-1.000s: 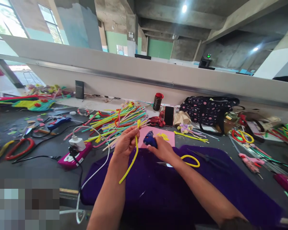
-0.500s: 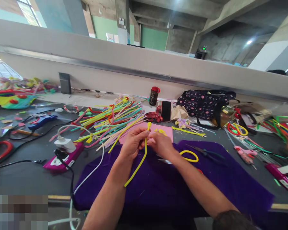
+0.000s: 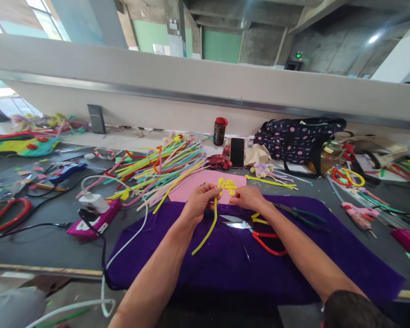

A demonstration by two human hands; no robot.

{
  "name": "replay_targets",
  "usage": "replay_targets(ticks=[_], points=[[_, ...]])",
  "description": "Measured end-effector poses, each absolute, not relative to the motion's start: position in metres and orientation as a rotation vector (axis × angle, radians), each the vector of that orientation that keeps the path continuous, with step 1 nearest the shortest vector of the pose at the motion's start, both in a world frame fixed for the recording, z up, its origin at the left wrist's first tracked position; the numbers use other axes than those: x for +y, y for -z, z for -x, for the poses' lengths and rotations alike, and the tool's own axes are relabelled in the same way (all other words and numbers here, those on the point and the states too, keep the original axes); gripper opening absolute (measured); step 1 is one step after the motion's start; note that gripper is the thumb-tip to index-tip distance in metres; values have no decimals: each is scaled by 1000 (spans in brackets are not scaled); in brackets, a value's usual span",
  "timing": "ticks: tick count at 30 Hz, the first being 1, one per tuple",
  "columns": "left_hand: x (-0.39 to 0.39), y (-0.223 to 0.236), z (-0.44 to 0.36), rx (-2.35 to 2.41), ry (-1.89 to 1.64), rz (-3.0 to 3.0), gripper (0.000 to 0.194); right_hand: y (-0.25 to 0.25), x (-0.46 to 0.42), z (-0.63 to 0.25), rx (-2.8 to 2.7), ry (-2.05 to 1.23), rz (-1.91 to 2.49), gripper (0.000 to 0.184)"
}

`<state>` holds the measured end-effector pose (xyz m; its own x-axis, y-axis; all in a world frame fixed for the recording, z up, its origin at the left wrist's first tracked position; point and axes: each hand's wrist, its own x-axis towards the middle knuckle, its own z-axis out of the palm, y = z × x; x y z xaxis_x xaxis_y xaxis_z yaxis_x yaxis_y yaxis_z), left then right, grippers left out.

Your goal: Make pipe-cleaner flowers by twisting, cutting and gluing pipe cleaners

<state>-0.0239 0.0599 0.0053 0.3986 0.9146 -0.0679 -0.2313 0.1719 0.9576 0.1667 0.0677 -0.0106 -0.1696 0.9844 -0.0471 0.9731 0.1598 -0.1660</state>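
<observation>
My left hand is closed in a pinch on a yellow pipe cleaner, whose long tail hangs down over the purple cloth. Several small yellow pieces lie on the pink sheet just beyond my fingers. Right beside them, my right hand has its fingertips drawn together at the pieces; what is between them, if anything, is too small to make out. Below my hands lie scissors with red and yellow handles, partly behind my right forearm. Dark-handled pliers rest on the cloth's right side.
A heap of coloured pipe cleaners lies left of the sheet. Behind stand a bottle, a phone and a dotted bag. A magenta power strip with cables sits at left, and a pink glue gun at right.
My right hand has moved away from my left and down to the yellow pieces on the sheet. My left hand still holds the pipe cleaner. The scissors are less covered.
</observation>
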Motion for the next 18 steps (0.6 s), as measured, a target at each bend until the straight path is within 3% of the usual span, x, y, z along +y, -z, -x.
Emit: replay_targets(ticks=[6,12,18], points=[[58,-5,23,789,-941,-1094,28,4,69,-163,-2316,-291,1890,17],[57,-4,23,786,-983,-1057,29,-23,51,-168,-1811,-1125,1228,11],[54,-2,18,767,-972,-1032,31,-22,38,-160,-1634,-1339,1018,13]])
